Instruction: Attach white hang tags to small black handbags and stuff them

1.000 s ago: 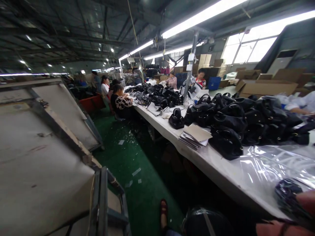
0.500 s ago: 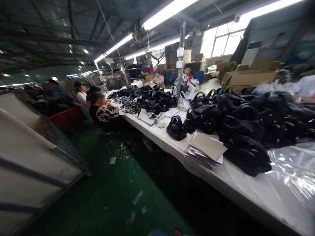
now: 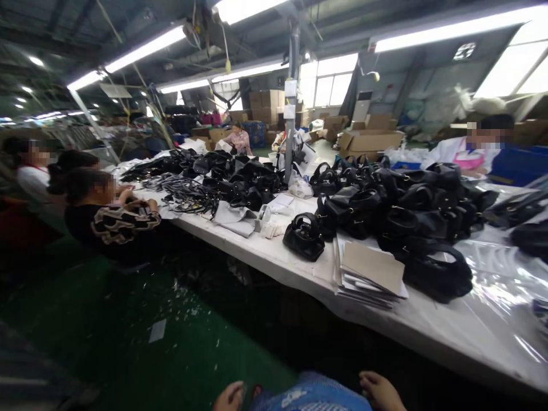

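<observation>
My left hand (image 3: pixel 230 396) is low at the bottom edge, left of my blue patterned clothing (image 3: pixel 312 394). Its fingers are curled in, with a faint clear sliver beside them that I cannot make out. On the other side of the clothing is my right hand (image 3: pixel 380 391), fingers loosely bent and apart, holding nothing that shows. Both hands are below the white table (image 3: pixel 299 279) and away from it. Nearest on the tabletop are a small black handbag (image 3: pixel 303 237), a stack of cardboard sheets (image 3: pixel 372 267) and a big pile of black handbags (image 3: pixel 411 205).
Clear plastic sheeting (image 3: pixel 496 285) covers the table's right end. A metal post (image 3: pixel 293 137) rises behind the bags. Black straps (image 3: pixel 184 191) lie farther left. Co-workers sit at the left side (image 3: pixel 103 222) and across at the right (image 3: pixel 462 151). Scraps litter the green floor (image 3: pixel 205 342).
My view has swung right and down. Both hands and the blue clothing have come into view at the bottom, and a co-worker at the right now shows. The cream panel at left has mostly gone.
</observation>
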A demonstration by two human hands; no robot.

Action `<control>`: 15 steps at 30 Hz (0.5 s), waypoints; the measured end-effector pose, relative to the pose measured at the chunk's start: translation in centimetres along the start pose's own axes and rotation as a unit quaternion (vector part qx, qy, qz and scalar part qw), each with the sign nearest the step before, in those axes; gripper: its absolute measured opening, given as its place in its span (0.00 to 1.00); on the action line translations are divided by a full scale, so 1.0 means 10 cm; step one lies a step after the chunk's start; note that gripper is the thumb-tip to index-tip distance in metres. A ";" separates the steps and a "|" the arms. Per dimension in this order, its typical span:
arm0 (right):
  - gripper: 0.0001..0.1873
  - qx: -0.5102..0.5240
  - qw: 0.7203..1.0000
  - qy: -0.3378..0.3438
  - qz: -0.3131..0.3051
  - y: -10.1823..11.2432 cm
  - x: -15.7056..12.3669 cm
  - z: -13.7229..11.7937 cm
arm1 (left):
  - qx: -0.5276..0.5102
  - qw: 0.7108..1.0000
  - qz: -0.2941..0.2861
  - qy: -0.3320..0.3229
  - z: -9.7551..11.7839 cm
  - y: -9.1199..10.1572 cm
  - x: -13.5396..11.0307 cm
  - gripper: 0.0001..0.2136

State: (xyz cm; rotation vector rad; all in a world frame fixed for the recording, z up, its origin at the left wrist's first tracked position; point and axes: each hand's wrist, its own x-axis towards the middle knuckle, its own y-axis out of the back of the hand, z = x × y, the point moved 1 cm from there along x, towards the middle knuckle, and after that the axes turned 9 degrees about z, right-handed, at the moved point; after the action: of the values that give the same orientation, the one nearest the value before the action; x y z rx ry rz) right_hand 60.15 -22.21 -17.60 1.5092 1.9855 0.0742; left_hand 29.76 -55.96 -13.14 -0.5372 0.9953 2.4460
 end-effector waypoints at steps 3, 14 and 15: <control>0.11 0.072 0.996 -0.042 -0.040 -0.42 -0.09 -0.56 | -0.035 0.999 -0.027 -0.025 0.21 0.27 0.44 0.21; 0.26 0.088 0.993 0.076 0.014 -1.14 0.74 -2.16 | -0.065 0.966 -0.175 -0.177 2.46 0.25 1.52 0.30; 0.27 0.089 0.991 0.093 0.033 -1.19 0.89 -2.26 | -0.060 0.960 -0.186 -0.201 2.71 0.20 1.62 0.29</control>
State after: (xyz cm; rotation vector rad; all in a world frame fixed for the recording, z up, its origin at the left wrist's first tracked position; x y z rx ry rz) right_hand 37.29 -11.13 -8.38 1.7377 2.1359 0.0683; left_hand 10.28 -33.56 -2.14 -0.2225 0.5275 2.1599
